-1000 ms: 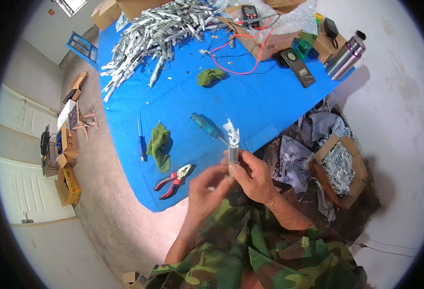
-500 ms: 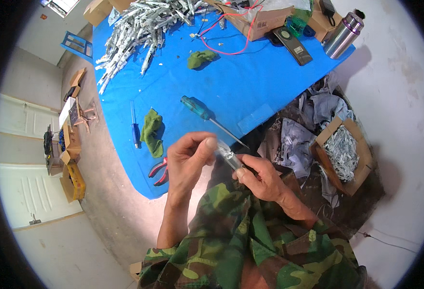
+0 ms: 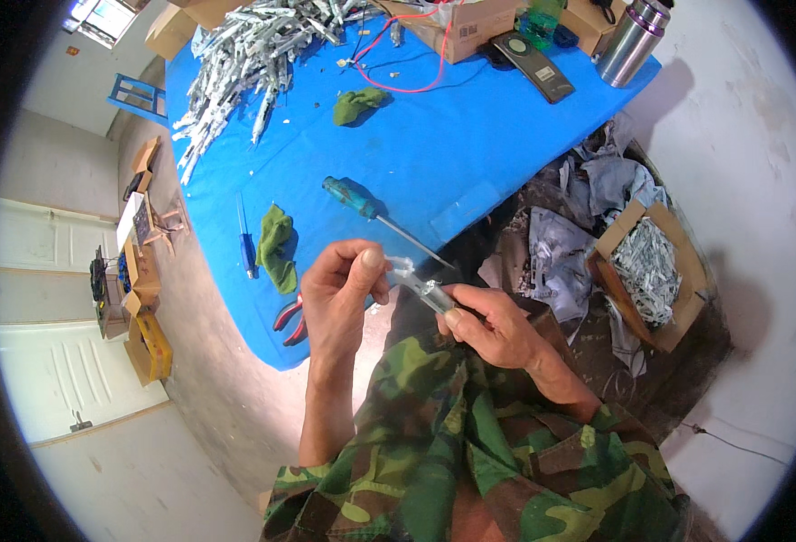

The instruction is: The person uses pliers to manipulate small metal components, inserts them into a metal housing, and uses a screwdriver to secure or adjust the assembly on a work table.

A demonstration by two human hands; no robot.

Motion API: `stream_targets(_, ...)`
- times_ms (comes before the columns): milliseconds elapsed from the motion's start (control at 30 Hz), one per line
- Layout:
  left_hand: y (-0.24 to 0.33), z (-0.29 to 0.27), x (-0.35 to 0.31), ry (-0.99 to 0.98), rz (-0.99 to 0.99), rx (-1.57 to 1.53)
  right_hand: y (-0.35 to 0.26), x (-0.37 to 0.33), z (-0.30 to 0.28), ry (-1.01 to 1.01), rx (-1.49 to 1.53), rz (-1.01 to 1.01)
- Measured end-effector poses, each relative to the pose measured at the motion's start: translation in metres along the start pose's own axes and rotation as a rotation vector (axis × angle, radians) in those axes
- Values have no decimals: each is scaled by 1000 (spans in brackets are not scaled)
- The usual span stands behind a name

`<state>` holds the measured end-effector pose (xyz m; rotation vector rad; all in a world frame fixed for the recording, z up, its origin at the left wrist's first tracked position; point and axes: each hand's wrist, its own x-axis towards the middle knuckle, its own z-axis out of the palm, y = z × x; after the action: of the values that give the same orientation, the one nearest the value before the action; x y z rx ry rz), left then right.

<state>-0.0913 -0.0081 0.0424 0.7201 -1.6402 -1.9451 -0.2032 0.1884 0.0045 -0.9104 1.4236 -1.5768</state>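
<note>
Both bare hands are raised in front of the lap, close together, near the near edge of the blue cloth-covered surface. The right hand has its grip closed firmly round a slim silver-grey cylinder, thumb uppermost; the cylinder slants, its frayed upper end toward the left hand. Left grip pinched small, thumb against the fingers, on the far end of a crumpled whitish strip – its other end meets the cylinder's frayed end.

Beyond the hands: a screwdriver with a teal handle lies on the surface, shaft slanting to the near edge. Left of it, a rumpled green cloth, and just beside that a screwdriver with a blue handle. Red-and-black-handled pliers partly hidden behind the left hand. A second green cloth sits farther back, near a curved red wire.

Far left of the surface: a heap of silvery-white sticks. Far right: a dark flat rectangular device and a steel flask, upright. Below the surface's right edge – a tan cardboard box filled with thin silvery-white strips.
</note>
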Motion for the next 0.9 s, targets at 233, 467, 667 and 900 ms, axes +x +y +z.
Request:
stream_targets(233, -9, 15, -12, 17, -29, -186, 5, -8, -7, -101, 477, 156)
stream_targets(467, -20, 21, -14, 91, -80, -334, 22, -12, -2, -92, 765, 190)
stream_targets(667, -22, 24, -18, 118, -85, -366, 28, -10, 1, -39, 879, 208)
stream_targets(900, -18, 12, -10, 115, -52, -315, 41, -13, -6, 45, 913, 195)
